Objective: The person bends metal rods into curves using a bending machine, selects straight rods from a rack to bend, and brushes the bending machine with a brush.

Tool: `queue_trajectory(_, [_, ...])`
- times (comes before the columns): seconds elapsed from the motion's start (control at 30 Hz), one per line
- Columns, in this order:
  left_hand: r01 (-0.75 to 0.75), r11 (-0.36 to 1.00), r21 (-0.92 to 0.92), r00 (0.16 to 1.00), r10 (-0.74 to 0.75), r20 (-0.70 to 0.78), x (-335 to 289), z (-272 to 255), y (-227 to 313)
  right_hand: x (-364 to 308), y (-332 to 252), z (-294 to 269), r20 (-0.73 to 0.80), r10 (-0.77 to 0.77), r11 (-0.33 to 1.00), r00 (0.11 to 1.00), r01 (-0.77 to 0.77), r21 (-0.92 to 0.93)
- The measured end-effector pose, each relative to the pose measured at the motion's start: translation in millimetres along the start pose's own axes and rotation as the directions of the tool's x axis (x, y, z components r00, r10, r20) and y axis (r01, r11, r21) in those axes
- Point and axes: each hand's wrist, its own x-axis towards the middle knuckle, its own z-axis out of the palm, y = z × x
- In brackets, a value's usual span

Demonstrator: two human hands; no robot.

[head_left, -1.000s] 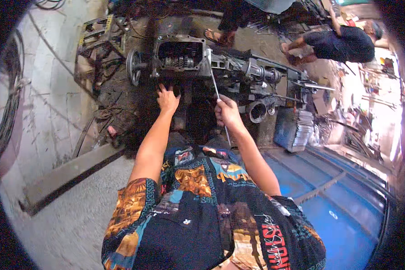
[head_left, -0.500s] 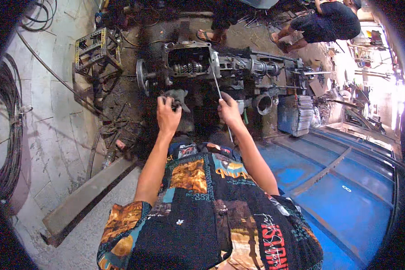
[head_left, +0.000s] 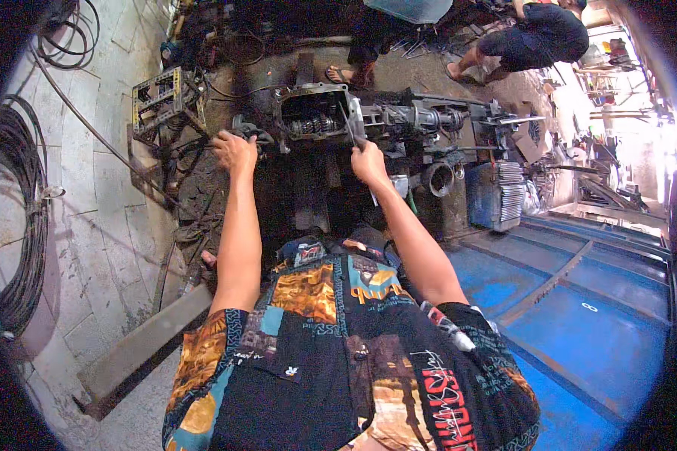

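An open gearbox housing (head_left: 317,92) lies ahead of me, its toothed gears (head_left: 313,125) showing inside. My right hand (head_left: 368,162) is wrapped round a thin metal rod (head_left: 347,120), whose far end rests by the housing's right edge. At the housing's left end, my left hand (head_left: 235,152) is bent over a crumpled grey rag (head_left: 242,126), fingers curled against it. Hand and rag cover most of the round flange there, so their contact with it is partly hidden. A long shaft casing (head_left: 425,118) runs right from the housing.
A yellowish metal frame stand (head_left: 158,101) is at the left, near coiled black cable (head_left: 16,218). To the right are a blue finned block (head_left: 496,197) and a large blue panel (head_left: 572,323). A person (head_left: 538,37) crouches at far right; another's sandalled foot (head_left: 340,74) is beyond the housing.
My left hand has moved left and away from me with the grey rag, to the round flange. My right hand has shifted slightly left and farther forward, still holding the rod.
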Motion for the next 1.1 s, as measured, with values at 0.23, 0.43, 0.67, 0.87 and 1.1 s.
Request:
queue_trajectory(0.23, [0.065, 0.997, 0.049, 0.980, -0.073, 0.184, 37.8, 21.2, 1.1, 26.5, 28.1, -2.4, 0.100, -0.088, 0.992, 0.991, 0.078, 0.101])
queue_trajectory(0.43, [-0.012, 1.000, 0.023, 0.987, 0.008, 0.159, 50.4, 35.2, -7.8, 38.4, 35.2, -11.9, 0.266, -0.071, 0.990, 0.961, 0.036, 0.135])
queue_trajectory(0.67, [-0.137, 0.990, -0.040, 0.989, 0.134, -0.068, 26.5, 33.3, -14.9, 40.1, 56.2, -7.8, 0.158, -0.101, 0.993, 0.982, 0.090, 0.075])
queue_trajectory(0.87, [-0.124, 0.992, -0.028, 0.992, 0.124, -0.032, 25.1, 26.1, -19.1, -20.2, -6.8, -5.6, 0.533, 0.172, 0.757, 0.828, -0.458, 0.467])
queue_trajectory(1.1, [-0.123, 0.991, -0.057, 0.992, 0.120, -0.051, 29.5, 31.1, -14.4, -3.9, -13.2, 0.5, 0.729, 0.168, 0.001, 0.664, -0.739, 0.673])
